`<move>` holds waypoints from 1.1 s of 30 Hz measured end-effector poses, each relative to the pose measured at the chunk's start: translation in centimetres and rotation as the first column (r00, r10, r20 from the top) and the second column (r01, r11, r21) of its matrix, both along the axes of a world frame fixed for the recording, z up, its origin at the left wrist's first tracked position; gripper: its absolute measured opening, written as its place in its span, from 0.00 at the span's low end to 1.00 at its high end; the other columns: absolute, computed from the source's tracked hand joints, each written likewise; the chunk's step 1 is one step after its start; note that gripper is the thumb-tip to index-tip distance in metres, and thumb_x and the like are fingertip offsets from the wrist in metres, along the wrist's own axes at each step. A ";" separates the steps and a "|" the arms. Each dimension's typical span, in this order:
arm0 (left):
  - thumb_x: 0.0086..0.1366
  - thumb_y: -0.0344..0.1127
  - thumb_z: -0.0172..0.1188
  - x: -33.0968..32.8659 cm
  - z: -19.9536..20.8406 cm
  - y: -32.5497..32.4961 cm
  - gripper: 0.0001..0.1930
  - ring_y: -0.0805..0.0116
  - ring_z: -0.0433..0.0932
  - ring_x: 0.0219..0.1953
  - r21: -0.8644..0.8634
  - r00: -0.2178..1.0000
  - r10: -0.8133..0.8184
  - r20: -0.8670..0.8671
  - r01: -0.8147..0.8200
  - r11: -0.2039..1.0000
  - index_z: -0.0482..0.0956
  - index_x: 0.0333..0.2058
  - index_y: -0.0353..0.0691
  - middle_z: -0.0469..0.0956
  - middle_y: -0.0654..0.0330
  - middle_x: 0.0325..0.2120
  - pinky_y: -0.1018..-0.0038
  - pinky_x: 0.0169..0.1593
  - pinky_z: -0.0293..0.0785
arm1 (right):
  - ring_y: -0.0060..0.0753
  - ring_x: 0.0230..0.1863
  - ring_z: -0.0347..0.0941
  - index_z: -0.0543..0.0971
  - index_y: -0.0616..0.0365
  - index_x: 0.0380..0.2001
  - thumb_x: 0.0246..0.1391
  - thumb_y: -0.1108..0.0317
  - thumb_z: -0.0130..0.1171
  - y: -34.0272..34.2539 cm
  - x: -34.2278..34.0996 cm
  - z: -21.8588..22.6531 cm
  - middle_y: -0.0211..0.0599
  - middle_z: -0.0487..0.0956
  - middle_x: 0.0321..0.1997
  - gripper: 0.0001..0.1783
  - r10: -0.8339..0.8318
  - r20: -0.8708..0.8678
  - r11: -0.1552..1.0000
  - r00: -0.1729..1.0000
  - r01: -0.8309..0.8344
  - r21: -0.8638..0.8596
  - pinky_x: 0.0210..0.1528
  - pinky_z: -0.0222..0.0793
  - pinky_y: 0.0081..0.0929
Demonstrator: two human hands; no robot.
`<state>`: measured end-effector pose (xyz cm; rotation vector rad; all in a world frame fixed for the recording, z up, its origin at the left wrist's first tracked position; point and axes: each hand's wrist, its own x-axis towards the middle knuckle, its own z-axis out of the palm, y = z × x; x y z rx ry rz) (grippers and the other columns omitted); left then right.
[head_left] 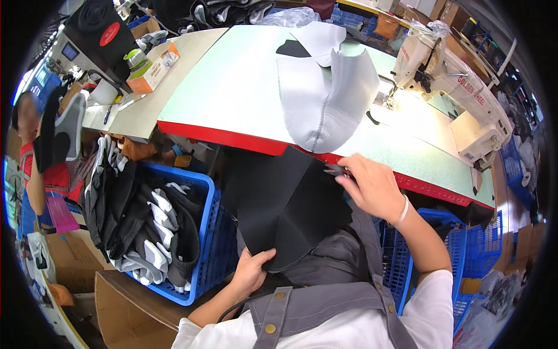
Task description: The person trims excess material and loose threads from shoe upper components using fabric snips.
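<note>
- Your left hand (251,272), at about 7 o'clock in the head view, is closed on the lower edge of a black fabric panel (285,206), thumb on top and fingers folded underneath.
- Your right hand (372,187), at about 4 o'clock from the picture's centre, has its fingers curled narrow over the panel's upper right edge, just at the red rim of the sewing table (232,81). Something small and dark shows at the fingertips; you cannot tell from here whether it is a tool or a fold of cloth.
- The black panel hangs between your two hands, spread over your lap and grey apron (325,291), below the table edge and not yet on it.
- On the table at 12 o'clock lies a grey stitched piece (325,99), its seam running down the middle and its tip reaching the red rim, just above the panel.
- The sewing machine (447,75) stands at 2 o'clock, well apart from both hands, with nothing visible under its needle.
- A blue crate (200,232) at 9 o'clock holds a heap of black and grey pieces.
- Judging by this, the grey piece looks sewn, while the black panel is in hand and appears unstitched.
</note>
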<state>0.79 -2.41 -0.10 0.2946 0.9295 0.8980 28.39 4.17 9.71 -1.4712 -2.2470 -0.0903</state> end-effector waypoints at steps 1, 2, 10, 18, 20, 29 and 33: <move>0.54 0.16 0.53 0.0 -0.2 -0.1 0.20 0.64 0.74 0.47 0.047 1.000 -0.028 -0.001 0.028 0.999 0.70 0.48 0.33 0.75 0.54 0.45 0.69 0.53 0.69 | 0.36 0.28 0.73 0.75 0.57 0.36 0.50 0.63 0.59 1.0 0.3 -0.5 0.36 0.73 0.31 0.12 -0.014 0.003 1.000 1.000 0.014 0.006 0.27 0.66 0.31; 0.53 0.14 0.52 0.1 0.0 -0.1 0.21 0.63 0.74 0.47 0.041 0.999 -0.048 -0.023 0.049 0.998 0.70 0.47 0.32 0.75 0.54 0.44 0.69 0.53 0.69 | 0.31 0.28 0.71 0.75 0.57 0.35 0.48 0.65 0.58 2.0 0.7 -1.1 0.33 0.72 0.29 0.11 0.018 0.145 0.978 0.989 -0.047 0.201 0.26 0.64 0.28; 0.49 0.12 0.47 -0.2 -0.2 -0.1 0.23 0.63 0.75 0.46 0.051 0.997 -0.059 -0.043 0.061 0.997 0.70 0.46 0.31 0.75 0.54 0.43 0.70 0.51 0.70 | 0.20 0.27 0.65 0.77 0.56 0.32 0.44 0.69 0.57 3.9 -0.8 -2.4 0.26 0.69 0.27 0.09 -0.017 0.494 0.827 0.869 -0.266 0.496 0.23 0.58 0.17; 0.45 0.11 0.47 -0.5 -0.7 0.1 0.32 0.55 0.69 0.54 0.012 0.993 -0.085 -0.080 0.086 0.996 0.64 0.54 0.33 0.68 0.51 0.52 0.64 0.56 0.67 | 0.26 0.30 0.71 0.75 0.59 0.39 0.43 0.69 0.59 4.3 -1.0 -1.0 0.28 0.70 0.29 0.17 0.103 0.272 0.906 0.957 -0.203 0.372 0.24 0.65 0.22; 0.47 0.12 0.48 -0.8 -1.1 0.2 0.30 0.57 0.69 0.54 0.024 0.984 -0.149 -0.099 0.152 0.988 0.65 0.53 0.33 0.69 0.52 0.51 0.64 0.56 0.66 | 0.31 0.32 0.74 0.71 0.62 0.47 0.41 0.66 0.62 5.0 -1.5 1.7 0.31 0.73 0.34 0.26 0.050 0.138 0.960 0.989 -0.086 0.267 0.25 0.69 0.27; 0.59 0.32 0.54 -1.1 -0.7 0.3 0.20 0.63 0.72 0.50 -0.001 0.989 -0.118 0.087 0.119 0.993 0.69 0.50 0.33 0.73 0.55 0.48 0.66 0.56 0.64 | 0.43 0.29 0.77 0.74 0.59 0.38 0.42 0.66 0.60 16.2 -1.1 3.1 0.46 0.79 0.32 0.17 -0.083 0.601 0.990 0.795 0.133 -0.039 0.28 0.72 0.35; 0.59 0.32 0.55 -0.9 -0.6 0.4 0.21 0.63 0.71 0.52 -0.038 0.989 -0.085 0.123 0.091 0.995 0.68 0.52 0.33 0.72 0.55 0.50 0.66 0.57 0.64 | 0.47 0.32 0.79 0.77 0.62 0.24 0.44 0.72 0.53 17.8 -2.5 4.1 0.47 0.80 0.27 0.05 0.031 0.520 0.999 0.854 -0.049 0.022 0.32 0.74 0.35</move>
